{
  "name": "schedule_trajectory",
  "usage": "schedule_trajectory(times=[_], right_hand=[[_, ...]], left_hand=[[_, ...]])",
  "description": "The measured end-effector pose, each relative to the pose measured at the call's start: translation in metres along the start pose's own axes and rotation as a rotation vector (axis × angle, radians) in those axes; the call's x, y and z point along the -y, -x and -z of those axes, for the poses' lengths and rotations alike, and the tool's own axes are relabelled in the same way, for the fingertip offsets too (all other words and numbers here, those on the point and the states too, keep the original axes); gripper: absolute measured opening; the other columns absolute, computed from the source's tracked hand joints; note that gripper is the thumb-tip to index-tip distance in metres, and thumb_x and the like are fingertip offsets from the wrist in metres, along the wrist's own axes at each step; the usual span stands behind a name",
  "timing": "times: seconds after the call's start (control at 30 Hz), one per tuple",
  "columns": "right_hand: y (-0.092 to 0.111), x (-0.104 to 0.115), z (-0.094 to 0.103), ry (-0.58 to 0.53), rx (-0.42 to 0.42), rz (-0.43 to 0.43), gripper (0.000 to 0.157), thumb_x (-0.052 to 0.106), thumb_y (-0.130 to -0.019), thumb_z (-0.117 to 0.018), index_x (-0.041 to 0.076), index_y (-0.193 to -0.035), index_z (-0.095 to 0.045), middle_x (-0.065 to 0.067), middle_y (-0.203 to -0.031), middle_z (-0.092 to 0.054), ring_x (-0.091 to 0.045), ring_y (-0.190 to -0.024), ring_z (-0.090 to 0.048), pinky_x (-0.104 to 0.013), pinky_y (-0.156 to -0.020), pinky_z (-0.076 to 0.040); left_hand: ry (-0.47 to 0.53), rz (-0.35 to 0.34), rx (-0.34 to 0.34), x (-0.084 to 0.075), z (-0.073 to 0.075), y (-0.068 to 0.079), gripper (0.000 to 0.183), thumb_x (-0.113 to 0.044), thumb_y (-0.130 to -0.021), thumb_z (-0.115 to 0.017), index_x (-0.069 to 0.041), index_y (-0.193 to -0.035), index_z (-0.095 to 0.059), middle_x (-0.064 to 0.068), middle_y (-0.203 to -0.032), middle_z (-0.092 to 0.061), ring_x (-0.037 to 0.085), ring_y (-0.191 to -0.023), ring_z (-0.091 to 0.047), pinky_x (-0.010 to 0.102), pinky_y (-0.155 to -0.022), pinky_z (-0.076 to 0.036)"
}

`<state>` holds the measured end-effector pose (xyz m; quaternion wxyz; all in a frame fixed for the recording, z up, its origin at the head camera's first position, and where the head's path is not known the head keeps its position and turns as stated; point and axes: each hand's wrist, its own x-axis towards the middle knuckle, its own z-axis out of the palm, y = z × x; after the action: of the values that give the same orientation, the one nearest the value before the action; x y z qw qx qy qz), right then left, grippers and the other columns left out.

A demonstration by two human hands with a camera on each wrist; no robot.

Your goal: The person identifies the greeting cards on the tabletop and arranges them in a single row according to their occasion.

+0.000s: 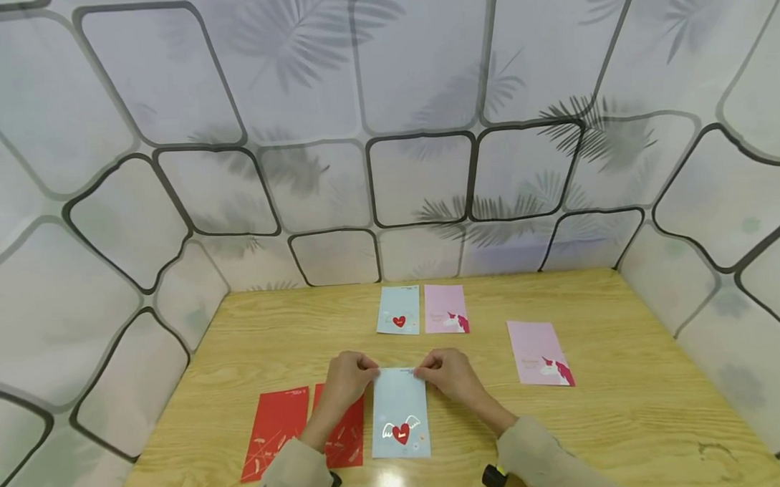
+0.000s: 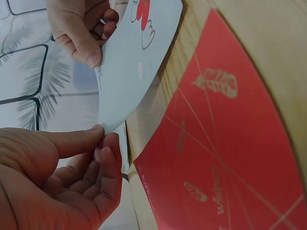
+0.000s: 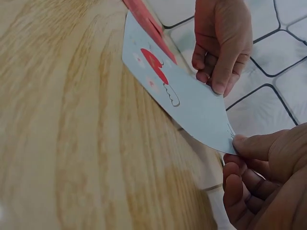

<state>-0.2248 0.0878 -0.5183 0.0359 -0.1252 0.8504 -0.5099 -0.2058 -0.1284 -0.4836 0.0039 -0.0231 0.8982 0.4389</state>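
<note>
A light blue card with a winged red heart lies in front of the person, its far edge lifted off the table. At its far left corner the left hand pinches it between thumb and fingers. The right hand pinches the far right corner in the same way. In both wrist views the card bends upward toward the fingertips. Under the left forearm lies a red card with gold feathers, partly hidden by the arm. Another red card is farther left.
On the wooden table, a blue heart card and a pink unicorn card lie side by side at the back. A second pink unicorn card lies to the right, slightly turned. Patterned fabric walls enclose the table's back and sides.
</note>
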Motion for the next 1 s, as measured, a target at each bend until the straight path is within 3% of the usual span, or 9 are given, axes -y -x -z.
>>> schedule_trajectory(times=[0.47, 1.0], right_hand=[[-0.003, -0.001, -0.011, 0.221, -0.029, 0.074, 0.009, 0.013, -0.089, -0.081, 0.012, -0.082, -0.075, 0.009, -0.075, -0.064, -0.008, -0.070, -0.052, -0.024, -0.063, -0.045], [-0.004, -0.005, -0.016, 0.301, -0.015, 0.089, 0.010, 0.016, -0.087, -0.082, 0.016, -0.080, -0.074, 0.011, -0.072, -0.062, -0.006, -0.067, -0.052, -0.025, -0.060, -0.045]], left_hand=[[-0.151, 0.031, -0.024, -0.001, -0.001, -0.002, 0.010, -0.003, -0.092, -0.075, -0.002, -0.082, -0.074, 0.003, -0.073, -0.063, 0.016, -0.064, -0.057, 0.028, -0.057, -0.050], [-0.238, 0.063, -0.021, 0.007, -0.008, -0.002, 0.011, -0.006, -0.092, -0.077, -0.005, -0.082, -0.073, 0.003, -0.074, -0.062, 0.017, -0.066, -0.056, 0.029, -0.058, -0.050]])
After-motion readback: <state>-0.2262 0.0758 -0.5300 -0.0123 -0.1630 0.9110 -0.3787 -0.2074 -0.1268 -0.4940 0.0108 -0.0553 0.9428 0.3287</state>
